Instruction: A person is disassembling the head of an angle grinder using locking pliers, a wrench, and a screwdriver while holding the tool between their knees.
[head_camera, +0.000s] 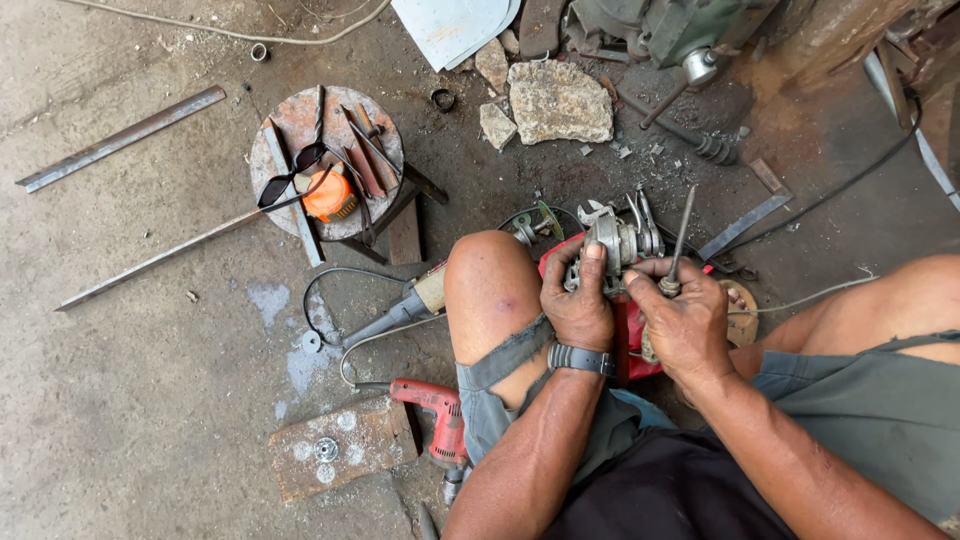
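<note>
No packages, labels, signs, screens

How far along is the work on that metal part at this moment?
Done: cannot tell; loose metal pieces lie beyond the part. In hand: left hand grips the grey metal assembly; right hand holds a screwdriver beside it. Left: the angle grinder and red drill lie on the floor.
</note>
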